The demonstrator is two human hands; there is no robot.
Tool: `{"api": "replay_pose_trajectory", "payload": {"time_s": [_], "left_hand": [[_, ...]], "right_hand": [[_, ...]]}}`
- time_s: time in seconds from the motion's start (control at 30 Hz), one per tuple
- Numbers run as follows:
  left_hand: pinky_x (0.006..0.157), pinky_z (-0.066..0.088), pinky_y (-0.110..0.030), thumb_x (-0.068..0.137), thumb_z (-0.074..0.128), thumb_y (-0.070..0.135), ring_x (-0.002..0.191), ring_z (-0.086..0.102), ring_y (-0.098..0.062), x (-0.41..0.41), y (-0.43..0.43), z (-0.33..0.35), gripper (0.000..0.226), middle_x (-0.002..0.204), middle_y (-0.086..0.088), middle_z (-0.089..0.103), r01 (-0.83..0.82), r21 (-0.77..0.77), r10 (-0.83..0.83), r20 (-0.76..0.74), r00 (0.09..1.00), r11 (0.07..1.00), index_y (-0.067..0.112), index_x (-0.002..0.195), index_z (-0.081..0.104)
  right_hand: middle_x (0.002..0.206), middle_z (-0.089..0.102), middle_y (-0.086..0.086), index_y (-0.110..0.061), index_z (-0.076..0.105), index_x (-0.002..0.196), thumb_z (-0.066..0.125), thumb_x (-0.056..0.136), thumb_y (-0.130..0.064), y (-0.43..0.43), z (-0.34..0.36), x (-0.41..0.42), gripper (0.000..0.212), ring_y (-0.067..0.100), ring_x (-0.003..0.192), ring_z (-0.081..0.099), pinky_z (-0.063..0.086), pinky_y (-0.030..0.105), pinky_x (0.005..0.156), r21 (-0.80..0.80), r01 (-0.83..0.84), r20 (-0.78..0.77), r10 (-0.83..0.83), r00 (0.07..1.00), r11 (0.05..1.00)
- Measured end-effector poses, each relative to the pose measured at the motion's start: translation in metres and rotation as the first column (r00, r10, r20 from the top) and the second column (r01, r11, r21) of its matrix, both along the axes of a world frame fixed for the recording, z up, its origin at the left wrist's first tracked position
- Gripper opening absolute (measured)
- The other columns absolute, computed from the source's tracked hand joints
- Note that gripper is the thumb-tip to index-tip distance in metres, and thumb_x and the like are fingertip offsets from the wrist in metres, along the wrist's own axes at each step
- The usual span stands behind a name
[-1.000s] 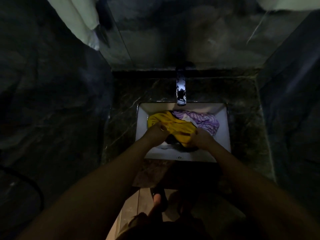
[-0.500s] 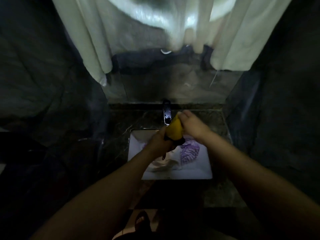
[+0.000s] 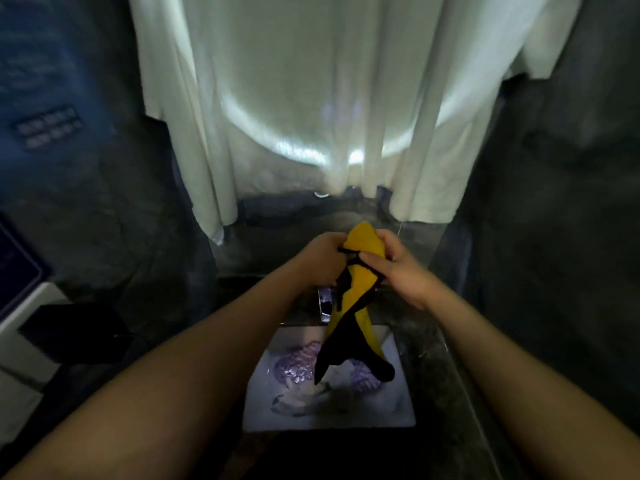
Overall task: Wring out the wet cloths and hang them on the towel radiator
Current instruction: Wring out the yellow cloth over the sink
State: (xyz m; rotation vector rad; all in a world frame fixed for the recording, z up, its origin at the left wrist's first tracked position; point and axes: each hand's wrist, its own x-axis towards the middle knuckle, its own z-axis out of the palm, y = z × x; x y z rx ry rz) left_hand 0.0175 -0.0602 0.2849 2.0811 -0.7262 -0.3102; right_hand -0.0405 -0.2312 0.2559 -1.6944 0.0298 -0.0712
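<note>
Above the sink point(image 3: 401, 407), the left hand point(image 3: 320, 259) has its grip closed on the yellow-and-black cloth point(image 3: 353, 306); the right hand point(image 3: 398, 268) clasps it too. A purple cloth point(image 3: 294, 367) lies in the sink.

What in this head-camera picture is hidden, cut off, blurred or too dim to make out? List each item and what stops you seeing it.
- Towel radiator: none can be made out in the head view; white towels cover the wall.
- Tap: largely hidden behind the yellow and black cloth.
- Purple cloth: middle covered by the hanging cloth.
- Sink: drain not visible; dim, blurred.
- Left hand, right hand: grip clear, wringing twist unclear.
</note>
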Motion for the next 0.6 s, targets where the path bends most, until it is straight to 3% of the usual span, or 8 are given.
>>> {"api": "replay_pose_trajectory", "payload": {"time_s": [0.1,0.2,0.27,0.4,0.53,0.6], "left_hand": [[0.071,0.041,-0.017,0.083,0.058,-0.004,0.084,0.063,-0.014,0.01,0.001,0.031,0.017,0.089,-0.01,0.069,-0.012,0.124,-0.014,0.206,0.978,0.992,0.002,0.092,0.071],[0.072,0.041,-0.024,0.073,0.054,-0.001,0.086,0.063,-0.027,0.023,0.005,0.054,0.021,0.085,-0.011,0.064,-0.096,0.226,0.018,0.326,0.945,0.969,0.005,0.087,0.068],[0.071,0.041,-0.024,0.073,0.054,0.0,0.083,0.063,-0.027,0.028,0.009,0.059,0.019,0.083,-0.009,0.063,-0.127,0.267,0.028,0.343,0.939,0.955,0.009,0.083,0.068],[0.067,0.044,-0.025,0.079,0.055,0.002,0.078,0.063,-0.028,0.037,0.022,0.051,0.015,0.085,-0.016,0.067,-0.216,0.247,0.141,0.29,0.947,0.945,0.002,0.086,0.069],[0.059,0.044,-0.028,0.085,0.051,0.005,0.067,0.057,-0.025,0.043,0.035,0.052,0.013,0.073,-0.01,0.058,-0.268,0.246,0.219,0.21,0.953,0.931,0.008,0.076,0.058],[0.059,0.051,-0.035,0.085,0.047,0.001,0.066,0.062,-0.028,0.041,0.035,0.054,0.014,0.077,-0.016,0.063,-0.224,0.25,0.191,0.149,0.97,0.942,0.004,0.079,0.059]], "right_hand": [[0.098,0.068,0.011,-0.007,0.064,0.113,0.06,0.099,-0.015,-0.008,0.017,-0.002,0.017,0.019,0.088,0.065,0.054,0.04,0.079,-0.12,0.021,-0.022,-0.024,0.999,0.993],[0.068,0.051,0.001,-0.009,0.061,0.081,0.059,0.1,-0.019,-0.016,0.029,-0.003,0.022,0.003,0.061,0.049,0.04,0.027,0.06,-0.384,0.039,-0.006,-0.045,0.999,0.922],[0.068,0.047,-0.001,-0.014,0.06,0.082,0.058,0.1,-0.017,-0.021,0.039,-0.003,0.019,0.003,0.061,0.042,0.035,0.026,0.059,-0.488,0.084,0.037,-0.075,0.996,0.869],[0.084,0.061,0.006,-0.005,0.067,0.1,0.054,0.102,-0.018,-0.032,0.055,-0.003,0.018,0.012,0.076,0.051,0.04,0.021,0.066,-0.564,0.175,0.082,-0.157,0.984,0.807],[0.083,0.062,0.003,-0.005,0.068,0.094,0.055,0.101,-0.021,-0.037,0.064,-0.004,0.022,0.011,0.072,0.052,0.039,0.018,0.061,-0.642,0.229,0.105,-0.212,0.972,0.732],[0.08,0.062,0.002,-0.007,0.068,0.088,0.056,0.1,-0.023,-0.033,0.069,-0.001,0.024,0.009,0.069,0.052,0.04,0.021,0.062,-0.606,0.261,0.081,-0.268,0.96,0.752]]}}
